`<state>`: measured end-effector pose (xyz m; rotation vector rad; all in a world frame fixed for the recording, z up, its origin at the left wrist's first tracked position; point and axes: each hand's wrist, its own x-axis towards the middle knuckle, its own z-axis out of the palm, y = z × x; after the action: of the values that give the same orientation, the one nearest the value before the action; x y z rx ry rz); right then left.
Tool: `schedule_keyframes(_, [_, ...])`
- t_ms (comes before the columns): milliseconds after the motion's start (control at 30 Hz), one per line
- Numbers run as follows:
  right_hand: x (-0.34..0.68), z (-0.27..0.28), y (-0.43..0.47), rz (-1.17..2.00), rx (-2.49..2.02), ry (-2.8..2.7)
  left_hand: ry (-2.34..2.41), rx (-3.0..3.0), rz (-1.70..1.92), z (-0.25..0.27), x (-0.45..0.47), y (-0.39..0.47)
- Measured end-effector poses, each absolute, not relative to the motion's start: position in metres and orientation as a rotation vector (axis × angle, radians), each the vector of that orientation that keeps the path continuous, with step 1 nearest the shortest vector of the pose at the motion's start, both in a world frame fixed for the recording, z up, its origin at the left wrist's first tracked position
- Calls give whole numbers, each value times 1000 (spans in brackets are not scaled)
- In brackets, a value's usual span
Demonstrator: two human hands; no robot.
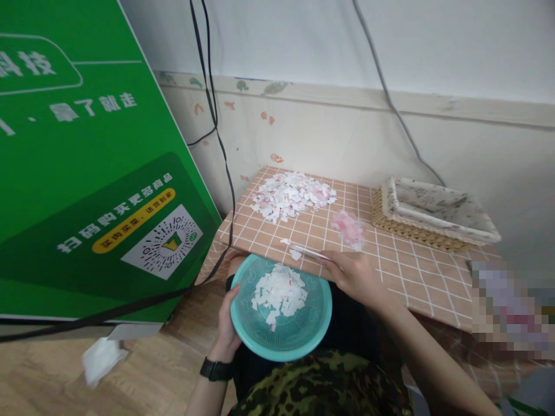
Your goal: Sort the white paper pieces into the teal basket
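My left hand, with a dark band on its wrist, is closed on the left rim of a turquoise plastic colander. The colander is tilted at the table's front edge over my lap. Torn white paper scraps, a few with red marks, lie in it. Above its right side, my right hand grips a thin, flat white strip whose exact kind I cannot make out. The strip points left, its tip just beside a small paper scrap on the tablecloth.
On the checked brown tablecloth lie a large heap of paper scraps and a pink-white clump. At the right stands a cloth-lined wicker basket. A black cable hangs before the green sign.
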<state>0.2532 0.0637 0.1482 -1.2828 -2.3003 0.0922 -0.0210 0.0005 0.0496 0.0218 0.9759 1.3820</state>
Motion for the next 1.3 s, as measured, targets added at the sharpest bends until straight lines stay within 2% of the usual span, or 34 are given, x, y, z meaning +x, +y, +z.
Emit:
schedule_keyframes(667, [257, 157, 69, 43, -1296, -2258, 993, 29, 1381, 46, -21, -1])
schedule_keyframes(933, [257, 167, 77, 157, -1213, -2400, 981, 25, 1376, 41, -22, -1])
schedule_keyframes(1167, [263, 172, 92, -23, -1321, -2298, 972, 26, 1369, 42, -21, -1])
schedule_keyframes(1300, [266, 171, 88, 26, -1345, -2313, 990, 34, 1386, 42, -21, -2])
